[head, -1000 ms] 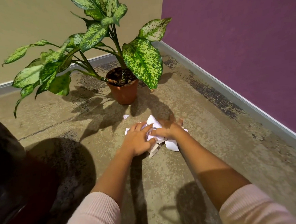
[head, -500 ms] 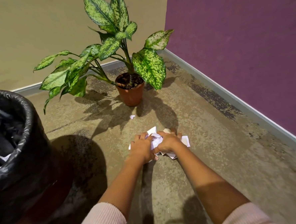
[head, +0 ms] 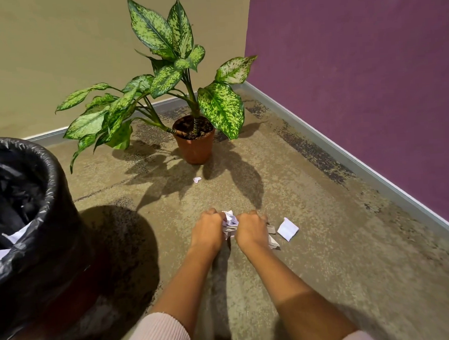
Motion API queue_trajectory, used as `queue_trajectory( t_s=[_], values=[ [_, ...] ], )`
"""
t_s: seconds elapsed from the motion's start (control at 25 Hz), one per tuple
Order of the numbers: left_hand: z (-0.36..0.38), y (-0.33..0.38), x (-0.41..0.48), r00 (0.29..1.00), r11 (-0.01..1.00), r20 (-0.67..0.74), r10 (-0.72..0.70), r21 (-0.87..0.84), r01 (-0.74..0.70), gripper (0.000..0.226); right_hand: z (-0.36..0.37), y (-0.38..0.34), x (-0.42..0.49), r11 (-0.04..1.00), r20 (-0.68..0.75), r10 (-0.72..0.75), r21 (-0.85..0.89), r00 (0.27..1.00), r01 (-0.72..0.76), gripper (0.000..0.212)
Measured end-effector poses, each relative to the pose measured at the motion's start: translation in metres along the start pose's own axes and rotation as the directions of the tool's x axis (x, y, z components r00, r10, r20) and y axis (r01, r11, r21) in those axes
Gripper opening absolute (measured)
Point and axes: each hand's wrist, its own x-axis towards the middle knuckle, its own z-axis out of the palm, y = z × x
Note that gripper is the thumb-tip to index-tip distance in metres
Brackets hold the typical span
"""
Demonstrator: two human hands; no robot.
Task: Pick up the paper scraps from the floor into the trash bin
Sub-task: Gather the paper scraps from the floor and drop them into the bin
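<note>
Step in hand: gathering. My left hand (head: 207,230) and right hand (head: 250,230) are both clenched round one crumpled wad of paper scraps (head: 229,219), held low over the floor (head: 328,255) near its middle. One flat scrap (head: 288,229) lies just beside my right hand, toward the floor's right edge, not held. A scrap end (head: 273,241) shows beside my right wrist; I cannot tell whether it is gripped. A small scrap (head: 197,180) lies apart, nearer the far corner, just in front of the plant pot (head: 195,148). The trash bin (head: 53,177), lined with a black bag (head: 34,165), stands at the floor's left edge, well apart from the wad; white paper (head: 15,234) shows inside it. Judgement: task partly done. The next move calls for lifting the wad without shedding pieces and carrying it left over the bin's rim, then collecting the loose scraps. Room: worn, mottled floor, dark patches along the right edge; beige wall (head: 53,49) and purple wall (head: 356,69) meet behind the plant; grey skirting (head: 321,141) runs along both.
</note>
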Motion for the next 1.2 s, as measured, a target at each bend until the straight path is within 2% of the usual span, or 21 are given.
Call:
queue_trajectory(
  t_s=[0.16,0.28,0.4,0.64,0.76,1.0,1.08,1.2],
  values=[
    [-0.008,0.001,-0.012,0.995,0.987,-0.06,-0.082,-0.14,0.073,0.031,-0.001,0.019,-0.007,0.999,0.002,-0.025,0.03,1.0,0.025,0.031],
    [-0.016,0.001,-0.019,0.982,0.967,-0.091,-0.163,-0.211,0.141,0.032,-0.01,0.028,-0.007,0.985,0.052,0.047,0.161,0.998,-0.055,0.034],
    [-0.025,0.002,-0.026,0.98,0.97,-0.102,-0.174,-0.187,0.152,0.027,-0.021,0.027,-0.01,0.958,0.059,0.102,0.265,0.993,-0.114,0.027],
    [-0.069,0.009,-0.034,0.976,0.972,-0.119,-0.185,-0.17,0.163,0.028,-0.06,0.008,-0.02,0.94,0.015,0.094,0.329,0.995,-0.094,0.029],
    [-0.103,0.015,-0.038,0.969,0.979,-0.185,-0.165,-0.149,0.138,0.024,-0.09,-0.012,-0.025,0.927,-0.014,0.074,0.371,0.997,-0.064,0.024],
    [-0.182,0.018,-0.055,0.95,0.986,-0.27,-0.157,-0.103,0.134,0.026,-0.158,-0.075,-0.046,0.915,-0.084,0.035,0.404,0.996,0.002,0.036],
    [-0.209,0.018,-0.064,0.932,0.984,-0.321,-0.165,-0.111,0.136,0.027,-0.178,-0.098,-0.056,0.895,-0.086,0.019,0.446,0.996,0.021,0.039],
    [-0.255,0.012,-0.079,0.9,0.984,-0.399,-0.178,-0.094,0.153,0.028,-0.204,-0.133,-0.071,0.873,-0.104,-0.036,0.481,0.994,0.082,0.033]
  ],
)
